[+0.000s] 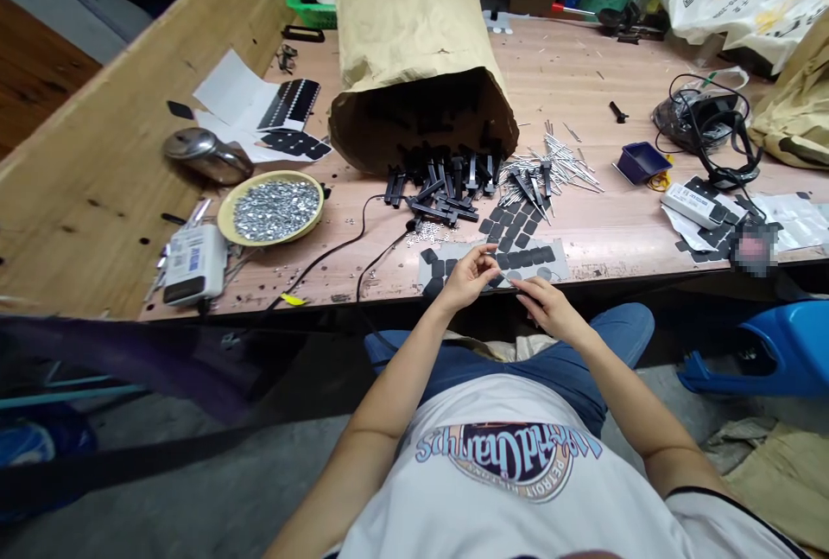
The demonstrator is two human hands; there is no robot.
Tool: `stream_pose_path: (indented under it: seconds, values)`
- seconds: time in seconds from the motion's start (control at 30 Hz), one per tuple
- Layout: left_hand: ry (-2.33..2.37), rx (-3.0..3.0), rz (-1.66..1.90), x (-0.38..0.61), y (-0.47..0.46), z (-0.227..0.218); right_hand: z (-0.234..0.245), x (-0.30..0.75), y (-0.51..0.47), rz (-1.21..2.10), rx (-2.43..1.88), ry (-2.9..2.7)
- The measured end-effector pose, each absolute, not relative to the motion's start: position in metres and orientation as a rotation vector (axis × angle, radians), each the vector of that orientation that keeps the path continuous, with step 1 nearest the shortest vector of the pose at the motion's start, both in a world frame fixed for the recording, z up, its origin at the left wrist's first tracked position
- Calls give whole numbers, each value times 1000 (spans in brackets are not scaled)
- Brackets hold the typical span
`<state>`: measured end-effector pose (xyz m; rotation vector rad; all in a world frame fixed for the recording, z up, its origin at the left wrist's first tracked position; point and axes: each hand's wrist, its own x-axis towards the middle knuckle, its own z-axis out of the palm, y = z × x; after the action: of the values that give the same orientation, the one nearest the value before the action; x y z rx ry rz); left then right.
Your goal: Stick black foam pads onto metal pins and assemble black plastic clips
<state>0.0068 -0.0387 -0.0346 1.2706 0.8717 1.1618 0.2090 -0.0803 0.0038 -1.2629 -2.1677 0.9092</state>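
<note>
Above the front edge of the bench, my left hand and my right hand are close together, fingertips pinched. Between them runs a thin, light metal pin, gripped at either end; its fine details are too small to make out. Beneath the hands lies a grey sheet bearing rows of black rounded stickers. Just beyond it, more black stickers are spread out. A heap of black plastic parts spills from a paper sack, with loose metal pins to its right.
Left stands a yellow bowl of small metal pieces, near a metal pot and a white box. Black cables cross the bench. Rightward are a dark blue tray, a white device and a blue stool.
</note>
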Motion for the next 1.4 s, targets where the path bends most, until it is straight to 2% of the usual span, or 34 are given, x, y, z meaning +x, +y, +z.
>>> stream_pose_path:
  seconds: [0.2, 0.37, 0.53, 0.7, 0.87, 1.03, 1.2, 1.4]
  values:
    - [1113, 1251, 1307, 4, -32, -43, -25, 225, -72, 463, -1872, -1855]
    - [1240, 1170, 1429, -3, -27, -44, -37, 201, -78, 583, -1735, -1998]
    - [1298, 1139, 1496, -9, -28, -40, -35, 200, -74, 443, -1983, -1803]
    - [1311, 1126, 1511, -9, -30, -34, -41, 188, -77, 649, -1753, -1988]
    - [1349, 1152, 1531, -12, -30, -32, -41, 200, -70, 443, -1922, -1749]
    - [1342, 1192, 1520, -9, -32, -31, -46, 180, -78, 744, -1670, -1937]
    - [1338, 1151, 1540, -10, -33, -31, -35, 187, -79, 725, -1675, -1762]
    - [1366, 1125, 1543, -12, -33, -32, -16, 189, -103, 985, -1349, -2266]
